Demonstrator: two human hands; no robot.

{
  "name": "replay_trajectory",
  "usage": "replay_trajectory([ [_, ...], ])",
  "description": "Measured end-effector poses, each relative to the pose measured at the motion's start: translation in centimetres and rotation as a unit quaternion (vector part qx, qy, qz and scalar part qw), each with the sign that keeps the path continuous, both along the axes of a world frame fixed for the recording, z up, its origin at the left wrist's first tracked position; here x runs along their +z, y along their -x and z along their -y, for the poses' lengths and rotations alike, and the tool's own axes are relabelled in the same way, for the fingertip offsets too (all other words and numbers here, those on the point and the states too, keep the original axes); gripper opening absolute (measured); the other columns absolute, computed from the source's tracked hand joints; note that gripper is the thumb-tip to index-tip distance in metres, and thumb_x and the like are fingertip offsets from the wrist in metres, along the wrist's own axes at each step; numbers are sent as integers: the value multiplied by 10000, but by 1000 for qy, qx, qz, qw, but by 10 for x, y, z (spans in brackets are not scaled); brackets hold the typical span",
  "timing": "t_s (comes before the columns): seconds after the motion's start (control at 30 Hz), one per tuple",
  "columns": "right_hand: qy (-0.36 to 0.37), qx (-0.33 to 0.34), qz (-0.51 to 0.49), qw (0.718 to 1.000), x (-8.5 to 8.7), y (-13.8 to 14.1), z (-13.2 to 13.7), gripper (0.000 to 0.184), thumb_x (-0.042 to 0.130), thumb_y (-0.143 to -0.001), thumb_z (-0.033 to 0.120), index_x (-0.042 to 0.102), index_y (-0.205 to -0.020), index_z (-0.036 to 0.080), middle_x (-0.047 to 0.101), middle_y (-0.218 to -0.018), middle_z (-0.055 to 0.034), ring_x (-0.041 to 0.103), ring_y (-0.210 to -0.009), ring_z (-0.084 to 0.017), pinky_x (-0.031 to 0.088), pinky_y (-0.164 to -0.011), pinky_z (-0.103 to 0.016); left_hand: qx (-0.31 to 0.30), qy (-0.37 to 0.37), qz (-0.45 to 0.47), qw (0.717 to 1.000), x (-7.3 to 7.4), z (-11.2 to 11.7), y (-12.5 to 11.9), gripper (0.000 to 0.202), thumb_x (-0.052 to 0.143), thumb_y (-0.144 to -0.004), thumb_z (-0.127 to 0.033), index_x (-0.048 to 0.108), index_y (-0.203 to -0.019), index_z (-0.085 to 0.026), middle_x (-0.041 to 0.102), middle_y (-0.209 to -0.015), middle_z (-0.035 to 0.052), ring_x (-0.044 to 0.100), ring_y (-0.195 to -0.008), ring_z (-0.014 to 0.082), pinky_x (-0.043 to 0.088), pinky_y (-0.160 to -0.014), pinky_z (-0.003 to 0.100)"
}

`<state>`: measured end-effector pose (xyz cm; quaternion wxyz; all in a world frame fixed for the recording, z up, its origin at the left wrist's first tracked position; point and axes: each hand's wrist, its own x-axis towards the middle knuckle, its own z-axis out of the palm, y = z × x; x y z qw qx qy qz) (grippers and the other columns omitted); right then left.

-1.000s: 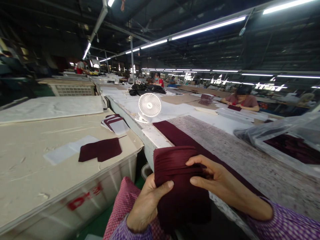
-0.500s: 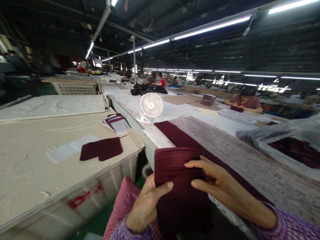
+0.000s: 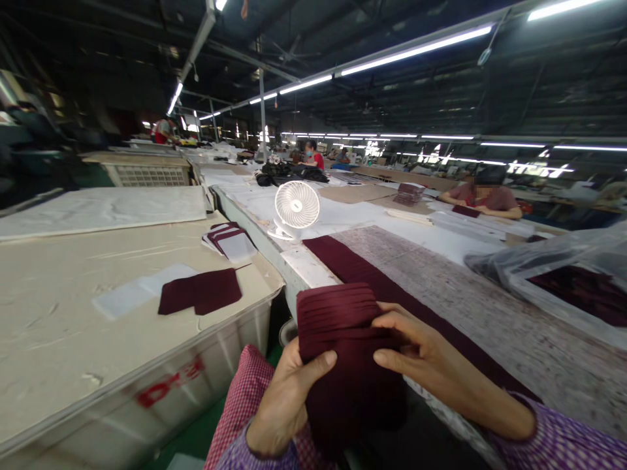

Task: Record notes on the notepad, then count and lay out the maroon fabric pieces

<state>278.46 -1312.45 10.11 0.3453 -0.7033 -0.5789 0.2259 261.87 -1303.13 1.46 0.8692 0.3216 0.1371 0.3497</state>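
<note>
A stack of maroon fabric pieces (image 3: pixel 343 365) is held up in front of me, its upper edges fanned into several thin layers. My left hand (image 3: pixel 289 398) grips the stack's left side, thumb lying across the front and the other fingers hidden behind. At the right edge, my right hand (image 3: pixel 421 349) is closed on the layers, with thumb and index finger on the front face; its other fingertips are partly hidden. Behind the stack, a long maroon fabric strip (image 3: pixel 392 294) runs along the speckled grey table surface (image 3: pixel 490 313).
A white clip fan (image 3: pixel 296 205) stands on the table ahead. On the cream-covered bin (image 3: pixel 98 352) to my left lie a cut maroon piece (image 3: pixel 200 292) and layered pieces (image 3: pixel 229 240). A plastic bag of maroon fabric (image 3: pixel 578 294) sits at right; a co-worker (image 3: pixel 482 196) sits beyond.
The stack has shifted slightly left and tilted in my hands. My right index finger has slid back toward the stack's right edge.
</note>
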Motion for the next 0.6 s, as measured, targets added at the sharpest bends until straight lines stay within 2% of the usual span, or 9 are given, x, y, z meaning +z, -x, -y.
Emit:
replay_trajectory([
  [0.1, 17, 31, -83, 996, -6, 1, -2, 349, 660, -806, 430, 681, -1078, 213, 505, -1365, -80, 593, -1096, -222, 564, -759, -273, 42, 16, -7, 999, 1, -3, 1, 331, 862, -614, -254, 720, -891, -138, 757, -880, 90, 713, -810, 241, 567, -763, 334],
  [0.23, 65, 50, -182, 980, -12, 6, 0, 405, 621, -845, 475, 663, -1143, 205, 666, -1118, -77, 634, -1011, -245, 558, -821, -336, 58, 30, -6, 998, 5, -3, 1, 369, 876, -576, -253, 710, -885, -136, 757, -846, 84, 715, -800, 253, 564, -790, 364],
  [0.33, 105, 29, -161, 981, -13, 5, 2, 360, 622, -836, 519, 711, -944, 187, 702, -875, -48, 648, -820, -225, 536, -690, -291, 55, 33, 4, 998, 7, -3, 2, 353, 871, -585, -234, 709, -885, -144, 757, -839, 74, 716, -832, 256, 555, -832, 376],
  [0.47, 130, 44, -85, 987, -11, 2, 3, 390, 643, -808, 548, 698, -757, 165, 658, -732, -8, 585, -656, -153, 472, -578, -231, 83, 43, 3, 996, 6, -7, 4, 382, 870, -589, -224, 707, -925, -148, 757, -863, 68, 717, -828, 243, 559, -814, 353],
  [0.53, 126, 67, -82, 986, -9, 4, 1, 386, 641, -809, 547, 705, -783, 167, 657, -757, -10, 600, -697, -161, 501, -625, -240, 107, 54, -2, 993, 4, -9, 5, 390, 870, -588, -219, 700, -933, -154, 758, -861, 61, 717, -803, 231, 564, -780, 335],
  [0.6, 107, 77, -121, 984, -7, 7, -1, 378, 640, -813, 532, 717, -931, 181, 683, -862, -25, 635, -821, -201, 540, -733, -288, 113, 61, 2, 992, 4, -9, 5, 396, 866, -596, -213, 693, -949, -161, 759, -876, 59, 717, -809, 228, 564, -773, 328],
])
